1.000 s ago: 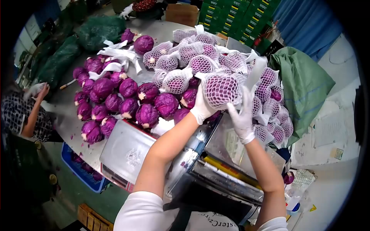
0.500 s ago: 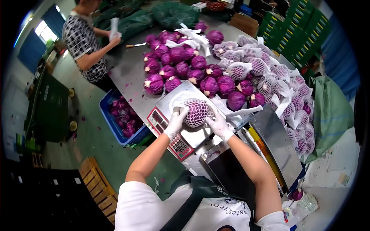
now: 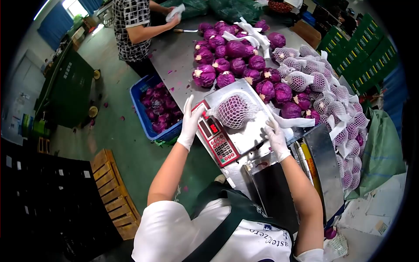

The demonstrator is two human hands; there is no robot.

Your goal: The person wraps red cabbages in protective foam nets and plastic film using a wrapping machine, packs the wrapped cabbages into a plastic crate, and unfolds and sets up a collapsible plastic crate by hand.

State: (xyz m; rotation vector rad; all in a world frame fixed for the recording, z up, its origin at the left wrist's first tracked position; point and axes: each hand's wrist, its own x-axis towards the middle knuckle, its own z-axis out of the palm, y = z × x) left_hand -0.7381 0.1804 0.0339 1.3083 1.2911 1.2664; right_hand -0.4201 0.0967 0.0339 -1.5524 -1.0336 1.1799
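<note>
A red cabbage in a white foam net [image 3: 232, 112] rests on the steel plate of a red weighing scale [image 3: 224, 150], whose display is lit red. My left hand [image 3: 190, 123], in a white glove, is at the scale's left edge beside the display, fingers stretched out and holding nothing. To the right of the plate is my gloved right hand [image 3: 276, 137], fingers apart and off the cabbage. Bare red cabbages [image 3: 238, 65] are heaped just behind the scale. Many netted cabbages [image 3: 323, 83] lie piled to the right.
A blue crate [image 3: 136, 94] of purple leaves stands on the floor at left. Across the table, another person [image 3: 133, 32] holds something white near a knife [image 3: 185, 31]. A metal wrapping machine [image 3: 321, 166] sits by my right arm. Green crates [image 3: 362, 48] are stacked at the back right.
Both hands have let go of the netted cabbage and moved apart to either side, leaving it on the scale. The view has shifted, so the scene sits further right.
</note>
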